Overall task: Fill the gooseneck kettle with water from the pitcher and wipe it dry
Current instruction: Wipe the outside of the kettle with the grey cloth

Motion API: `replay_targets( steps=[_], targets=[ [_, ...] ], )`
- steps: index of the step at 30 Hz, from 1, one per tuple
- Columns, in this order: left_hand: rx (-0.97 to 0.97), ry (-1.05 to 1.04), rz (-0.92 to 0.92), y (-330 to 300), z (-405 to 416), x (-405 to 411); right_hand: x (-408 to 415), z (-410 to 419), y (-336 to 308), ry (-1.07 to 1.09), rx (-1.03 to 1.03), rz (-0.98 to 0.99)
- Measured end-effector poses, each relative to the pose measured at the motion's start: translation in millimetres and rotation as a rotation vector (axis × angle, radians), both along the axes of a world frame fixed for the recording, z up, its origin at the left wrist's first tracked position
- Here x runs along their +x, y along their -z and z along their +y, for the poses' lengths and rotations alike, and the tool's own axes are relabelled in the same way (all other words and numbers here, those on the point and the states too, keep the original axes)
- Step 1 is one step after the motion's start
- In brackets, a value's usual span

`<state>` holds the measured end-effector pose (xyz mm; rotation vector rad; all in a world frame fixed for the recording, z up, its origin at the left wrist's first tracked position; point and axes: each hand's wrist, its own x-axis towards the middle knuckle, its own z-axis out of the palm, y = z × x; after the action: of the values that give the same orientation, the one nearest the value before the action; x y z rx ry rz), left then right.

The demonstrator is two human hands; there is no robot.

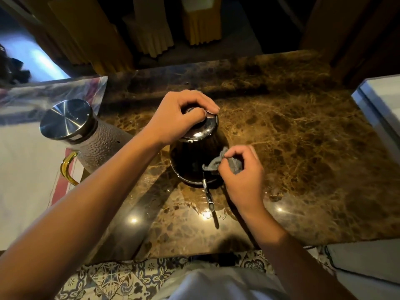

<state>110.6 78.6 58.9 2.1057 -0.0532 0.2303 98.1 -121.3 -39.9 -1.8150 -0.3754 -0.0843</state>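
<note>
A dark, shiny gooseneck kettle (pixel 190 158) stands upright in the middle of the brown marble counter (pixel 303 148), its thin spout (pixel 209 197) pointing toward me. My left hand (pixel 179 116) rests on top of the kettle, fingers closed over its lid. My right hand (pixel 243 175) pinches a small grey cloth (pixel 214 163) against the kettle's right side, near the spout base. To the left stands the pitcher (pixel 95 139), textured glass with a steel lid and an amber handle.
A white cloth with a red stripe (pixel 26 169) covers the surface at the left, under the pitcher. A white-topped unit (pixel 381 105) borders the counter at the right. Chairs with yellow covers (pixel 151 29) stand beyond the far edge. Patterned floor tiles show below the near edge.
</note>
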Motion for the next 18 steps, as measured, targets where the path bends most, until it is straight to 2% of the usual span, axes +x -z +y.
replay_targets(
  steps=[4, 7, 10, 12, 15, 18],
  targets=[
    [-0.022, 0.029, 0.018, -1, 2, 1, -18, -9, 22, 0.02, -0.062, 0.17],
    [-0.021, 0.099, 0.05, -4, 6, 3, -20, -12, 15, 0.074, 0.05, 0.275],
    [0.071, 0.203, 0.089, -11, 12, 5, -7, -10, -18, 0.151, 0.229, 0.242],
    [0.222, 0.227, 0.092, -18, 14, 3, 2, -7, -41, 0.176, 0.311, 0.183],
    [0.493, 0.121, -0.009, -24, 6, -11, 14, 3, -55, 0.141, 0.324, 0.138],
    [0.482, -0.022, 0.032, -15, -12, -32, 14, 19, -53, 0.091, 0.331, 0.185]
  ],
)
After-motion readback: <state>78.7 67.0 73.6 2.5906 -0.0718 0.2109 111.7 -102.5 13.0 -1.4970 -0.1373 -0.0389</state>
